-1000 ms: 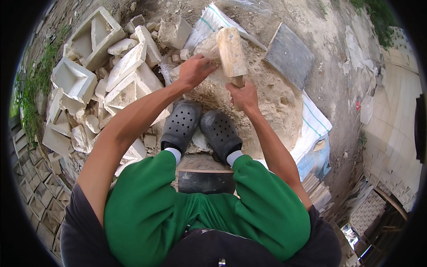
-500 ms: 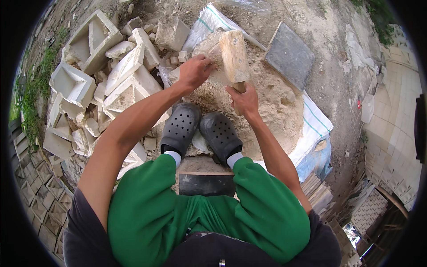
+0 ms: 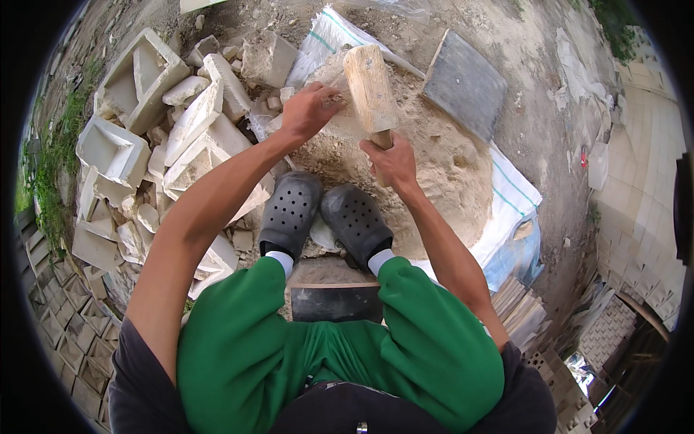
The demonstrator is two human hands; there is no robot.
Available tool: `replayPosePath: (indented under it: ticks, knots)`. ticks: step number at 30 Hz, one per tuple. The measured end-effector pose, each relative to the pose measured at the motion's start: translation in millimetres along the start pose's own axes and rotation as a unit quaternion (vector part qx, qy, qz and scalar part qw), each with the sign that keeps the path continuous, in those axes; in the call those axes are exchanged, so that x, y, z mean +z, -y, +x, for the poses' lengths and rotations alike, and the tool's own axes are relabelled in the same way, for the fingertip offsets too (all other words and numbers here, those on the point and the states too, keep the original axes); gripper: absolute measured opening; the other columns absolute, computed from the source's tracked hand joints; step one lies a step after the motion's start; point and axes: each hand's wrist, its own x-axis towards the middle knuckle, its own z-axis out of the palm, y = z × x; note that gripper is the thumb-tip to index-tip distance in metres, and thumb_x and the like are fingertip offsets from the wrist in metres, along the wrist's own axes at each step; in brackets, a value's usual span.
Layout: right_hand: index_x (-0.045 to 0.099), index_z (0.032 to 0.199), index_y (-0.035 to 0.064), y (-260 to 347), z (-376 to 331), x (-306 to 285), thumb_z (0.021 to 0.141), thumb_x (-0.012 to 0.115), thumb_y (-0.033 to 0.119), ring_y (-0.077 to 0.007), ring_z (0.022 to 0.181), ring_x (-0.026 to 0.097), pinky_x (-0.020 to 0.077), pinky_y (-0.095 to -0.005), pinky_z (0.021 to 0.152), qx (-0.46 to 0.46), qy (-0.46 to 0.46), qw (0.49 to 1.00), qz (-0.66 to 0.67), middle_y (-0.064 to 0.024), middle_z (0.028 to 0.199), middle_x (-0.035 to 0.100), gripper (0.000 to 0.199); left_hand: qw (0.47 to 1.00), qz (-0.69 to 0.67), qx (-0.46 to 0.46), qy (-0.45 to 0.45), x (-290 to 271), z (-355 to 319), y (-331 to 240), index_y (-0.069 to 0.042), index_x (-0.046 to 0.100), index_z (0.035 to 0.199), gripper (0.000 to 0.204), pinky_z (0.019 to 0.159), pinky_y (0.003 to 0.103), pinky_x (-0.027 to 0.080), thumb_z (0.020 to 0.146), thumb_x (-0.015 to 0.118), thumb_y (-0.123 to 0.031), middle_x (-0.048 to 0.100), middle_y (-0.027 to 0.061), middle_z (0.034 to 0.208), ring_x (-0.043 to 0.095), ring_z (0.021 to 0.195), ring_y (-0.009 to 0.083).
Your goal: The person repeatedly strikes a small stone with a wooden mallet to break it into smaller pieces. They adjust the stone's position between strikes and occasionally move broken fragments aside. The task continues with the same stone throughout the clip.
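L hand (image 3: 309, 108) fwd, fingers curled; R hand (image 3: 390, 160) fisted, both arms outstretched.

- Pale tan wood on the mallet (image 3: 370, 85), darker brown at its handle.
- Dark grey clogs (image 3: 324, 215), dotted with round holes; white socks (image 3: 379, 258) above.
- Bright green trousers (image 3: 340, 354), plain.
- White sack (image 3: 334, 37) with thin green stripes.
- Off-white, chalky stone blocks (image 3: 155, 137).
- Sandy beige rubble pile (image 3: 434, 163).
- Flat dark grey slab (image 3: 465, 85).
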Motion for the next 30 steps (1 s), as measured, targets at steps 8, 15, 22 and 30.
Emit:
replayPosePath:
  ticks: [8,15,22,30]
  knots:
    - [0.069,0.101,-0.0049,-9,2,24,0.084,0.079,0.033,-0.0176,0.054,0.067,0.0526,-0.0333,0.052,-0.200,-0.099,0.973,-0.057,-0.0093,0.072,0.069,0.043,0.999,0.006,-0.048,-0.002,-6,-12,10,-0.016,0.076,0.111,0.027,0.074,0.039,0.055,0.088,0.077,-0.031,0.071,0.0047,0.100,0.069,0.085,0.0261]
    - [0.070,0.110,-0.0041,9,2,15,0.080,0.076,0.038,-0.0359,0.089,0.075,0.0564,-0.0423,0.080,0.019,0.019,0.999,-0.030,-0.0249,0.093,0.075,0.052,0.999,-0.005,-0.045,0.008,-6,-17,4,-0.016,0.078,0.101,0.017,0.075,0.041,0.056,0.090,0.074,-0.029,0.071,0.0060,0.099,0.070,0.088,0.0296]
    - [0.070,0.108,-0.0052,4,-2,17,0.079,0.075,0.039,-0.0361,0.087,0.075,0.0563,-0.0433,0.078,-0.090,-0.046,0.991,-0.087,-0.0248,0.091,0.075,0.053,0.999,-0.009,-0.049,0.012,-1,-15,4,-0.015,0.076,0.106,0.019,0.075,0.038,0.055,0.092,0.072,-0.027,0.071,0.0047,0.100,0.070,0.084,0.0265]
    - [0.068,0.100,-0.0031,27,4,0,0.085,0.076,0.037,-0.0189,0.054,0.068,0.0531,-0.0350,0.055,-0.019,0.004,0.996,-0.087,-0.0101,0.071,0.070,0.043,1.000,-0.001,-0.015,0.007,-10,-25,10,-0.016,0.071,0.115,0.030,0.077,0.041,0.056,0.089,0.074,-0.031,0.067,0.0064,0.108,0.070,0.089,0.0301]
